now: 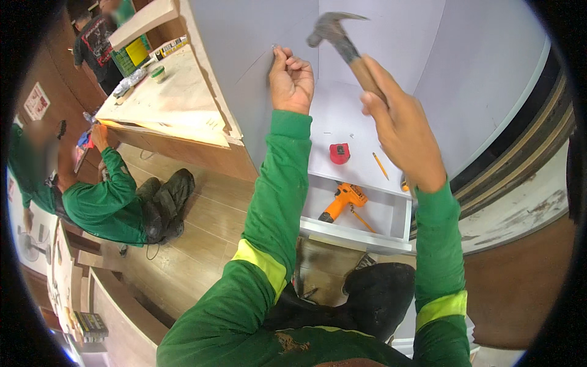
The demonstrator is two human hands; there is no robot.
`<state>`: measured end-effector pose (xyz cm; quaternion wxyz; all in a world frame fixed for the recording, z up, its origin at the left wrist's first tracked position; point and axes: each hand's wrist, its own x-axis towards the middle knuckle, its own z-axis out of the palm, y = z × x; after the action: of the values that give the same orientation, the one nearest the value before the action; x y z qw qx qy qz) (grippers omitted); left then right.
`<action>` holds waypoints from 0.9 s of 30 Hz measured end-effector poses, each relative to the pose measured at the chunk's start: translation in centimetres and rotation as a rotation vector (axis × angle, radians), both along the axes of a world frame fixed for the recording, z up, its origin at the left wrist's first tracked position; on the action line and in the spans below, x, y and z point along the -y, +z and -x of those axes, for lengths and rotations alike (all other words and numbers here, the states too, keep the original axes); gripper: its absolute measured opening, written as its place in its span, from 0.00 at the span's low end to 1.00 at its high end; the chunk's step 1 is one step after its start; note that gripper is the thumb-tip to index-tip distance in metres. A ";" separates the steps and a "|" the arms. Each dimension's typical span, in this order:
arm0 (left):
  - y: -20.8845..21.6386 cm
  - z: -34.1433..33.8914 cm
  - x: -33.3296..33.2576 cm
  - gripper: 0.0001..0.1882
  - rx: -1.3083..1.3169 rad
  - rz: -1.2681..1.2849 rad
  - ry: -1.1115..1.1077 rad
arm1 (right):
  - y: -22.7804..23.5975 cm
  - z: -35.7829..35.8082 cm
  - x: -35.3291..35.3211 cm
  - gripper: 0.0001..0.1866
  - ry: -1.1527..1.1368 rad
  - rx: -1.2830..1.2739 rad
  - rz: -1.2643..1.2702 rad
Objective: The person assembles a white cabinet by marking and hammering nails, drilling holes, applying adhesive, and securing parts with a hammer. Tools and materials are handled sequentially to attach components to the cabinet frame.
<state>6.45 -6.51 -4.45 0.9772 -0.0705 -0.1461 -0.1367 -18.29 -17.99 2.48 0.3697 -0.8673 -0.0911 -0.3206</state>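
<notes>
My right hand (400, 125) grips a claw hammer (333, 33) by its wooden handle, the metal head raised in the air to the right of my left hand. With thumb and fingers pinched together, my left hand (292, 79) is held up against the grey side panel (244, 43) of a cabinet. A tiny metallic tip, which looks like a nail, shows at the fingertips; most of it is hidden. On the cabinet's white shelf (321, 110) below lie a red tape measure (339, 153), a yellow pencil (380, 166) and a few small metal bits.
An orange drill (343, 200) lies in the pulled-out white drawer (385, 214) below the shelf. To the left stands a wooden bench (177, 92) with a small green-lidded tub (158, 74). A person in green (104, 202) crouches beside it; others are farther back.
</notes>
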 end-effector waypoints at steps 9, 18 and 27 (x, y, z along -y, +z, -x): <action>1.7 1.8 1.1 0.07 -0.205 0.001 0.044 | 2.0 -6.2 -3.5 0.27 -0.091 0.167 0.491; 1.1 1.2 0.9 0.07 -0.146 0.029 -0.011 | 2.6 -6.1 -4.5 0.25 -0.150 0.037 0.573; 1.1 0.8 0.8 0.05 -0.099 0.002 0.023 | 1.7 -6.2 -3.6 0.24 -0.123 0.117 0.473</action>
<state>5.65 -7.33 -3.30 0.9847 -0.0764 -0.0988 -0.1216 -12.13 -14.43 4.14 0.1305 -0.9135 -0.1320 -0.3621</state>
